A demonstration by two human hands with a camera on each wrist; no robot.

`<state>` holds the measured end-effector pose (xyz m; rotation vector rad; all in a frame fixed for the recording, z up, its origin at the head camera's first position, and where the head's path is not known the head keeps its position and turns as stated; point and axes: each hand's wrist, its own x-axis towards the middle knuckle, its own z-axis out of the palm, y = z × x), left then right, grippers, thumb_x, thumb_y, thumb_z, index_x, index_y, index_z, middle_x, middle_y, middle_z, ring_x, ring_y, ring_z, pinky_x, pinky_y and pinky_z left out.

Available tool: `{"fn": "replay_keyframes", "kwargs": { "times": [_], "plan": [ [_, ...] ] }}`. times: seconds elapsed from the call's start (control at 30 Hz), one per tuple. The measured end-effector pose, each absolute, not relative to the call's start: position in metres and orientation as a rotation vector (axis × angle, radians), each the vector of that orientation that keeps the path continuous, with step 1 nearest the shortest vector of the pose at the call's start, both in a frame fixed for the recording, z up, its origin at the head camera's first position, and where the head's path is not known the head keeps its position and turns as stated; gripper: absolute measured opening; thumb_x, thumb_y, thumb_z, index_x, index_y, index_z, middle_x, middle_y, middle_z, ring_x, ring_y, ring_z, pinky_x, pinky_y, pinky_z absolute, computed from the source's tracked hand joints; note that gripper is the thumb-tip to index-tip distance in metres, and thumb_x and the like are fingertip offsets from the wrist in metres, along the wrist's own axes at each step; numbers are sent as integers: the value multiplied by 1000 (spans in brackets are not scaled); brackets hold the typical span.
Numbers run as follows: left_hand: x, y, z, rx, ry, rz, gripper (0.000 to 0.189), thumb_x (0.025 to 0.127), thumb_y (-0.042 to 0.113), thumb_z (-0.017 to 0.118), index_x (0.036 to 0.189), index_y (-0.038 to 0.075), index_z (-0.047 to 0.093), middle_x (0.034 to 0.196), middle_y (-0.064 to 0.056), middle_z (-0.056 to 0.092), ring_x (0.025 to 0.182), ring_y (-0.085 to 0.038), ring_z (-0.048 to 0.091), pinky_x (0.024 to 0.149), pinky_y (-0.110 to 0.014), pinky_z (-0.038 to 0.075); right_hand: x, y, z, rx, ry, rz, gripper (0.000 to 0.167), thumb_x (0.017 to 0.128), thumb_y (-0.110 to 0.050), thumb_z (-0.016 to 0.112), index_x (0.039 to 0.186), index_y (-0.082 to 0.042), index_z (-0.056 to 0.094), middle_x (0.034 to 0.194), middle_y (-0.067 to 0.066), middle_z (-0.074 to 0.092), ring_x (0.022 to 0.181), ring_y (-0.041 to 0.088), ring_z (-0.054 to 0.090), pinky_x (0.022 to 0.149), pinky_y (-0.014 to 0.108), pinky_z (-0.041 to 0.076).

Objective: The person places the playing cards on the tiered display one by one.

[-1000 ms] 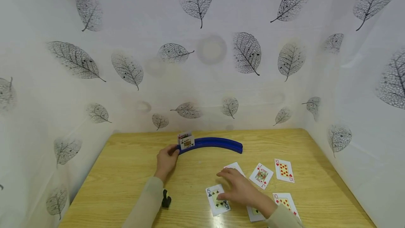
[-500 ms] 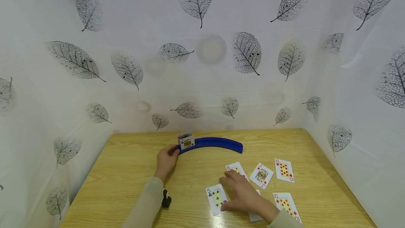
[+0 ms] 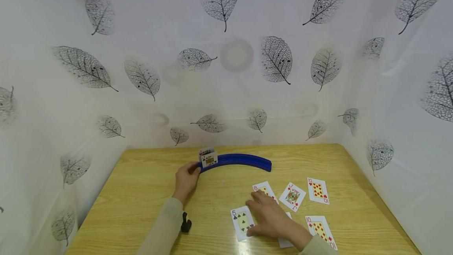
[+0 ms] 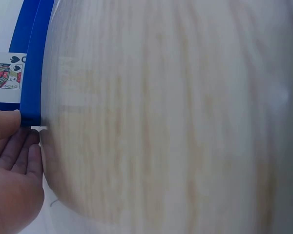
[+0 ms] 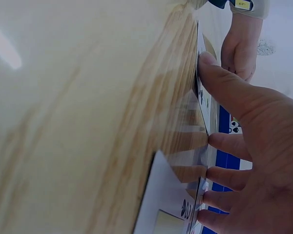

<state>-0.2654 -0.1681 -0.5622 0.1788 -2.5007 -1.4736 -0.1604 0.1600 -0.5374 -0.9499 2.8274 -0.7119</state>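
At the far side of the table, the left hand (image 3: 186, 180) grips the left end of a curved blue card holder (image 3: 244, 160). Thumb and fingers meet at that end in the left wrist view. Upright playing cards (image 3: 210, 159) stand in the holder close by; the queen of spades (image 4: 5, 78) is the front one. The right hand (image 3: 270, 215) is spread low over loose cards, its thumb at the edge of the five of clubs (image 3: 242, 220). Its fingertips overlap the eight of diamonds (image 3: 267, 188), and its wrist partly hides a club card (image 3: 285, 243).
To the right of the right hand lie the jack of diamonds (image 3: 292, 196), the ten of hearts (image 3: 317, 190) and the ten of diamonds (image 3: 320, 229). A small black device (image 3: 185, 223) shows beside the left sleeve. A leaf-print curtain (image 3: 233, 89) encloses the wooden table (image 3: 148, 168).
The right hand has shifted slightly right and toward the person, uncovering more of the eight of diamonds and the five of clubs. The left hand and the card holder have stayed put.
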Motion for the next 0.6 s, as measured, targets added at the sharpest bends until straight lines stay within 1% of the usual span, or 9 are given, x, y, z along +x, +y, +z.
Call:
{"fn": "replay_keyframes", "kwargs": {
  "times": [0.3,0.43,0.6],
  "plan": [
    [-265,-168,-562,175,-2498,-1473,29,99,9,70,127,-1,73,126,-22,75,118,-40,71,105,-53,56,-160,160,-538,-961,2824,-717,88,72,-60,89,139,-8,65,153,27,51,144,58,43,111,76,42],
    [-265,-168,-562,160,-2496,-1461,28,99,7,69,126,-2,73,125,-23,75,117,-40,71,104,-54,57,-161,160,-537,-947,2813,-730,87,72,-58,90,139,-8,66,154,28,51,145,58,42,111,77,41],
    [-265,-168,-562,170,-2497,-1471,28,99,7,69,126,-2,73,125,-22,75,116,-40,71,103,-53,58,-161,159,-537,-920,2800,-752,83,73,-54,90,138,-9,67,155,28,50,147,57,40,113,77,39]
  ]
}}
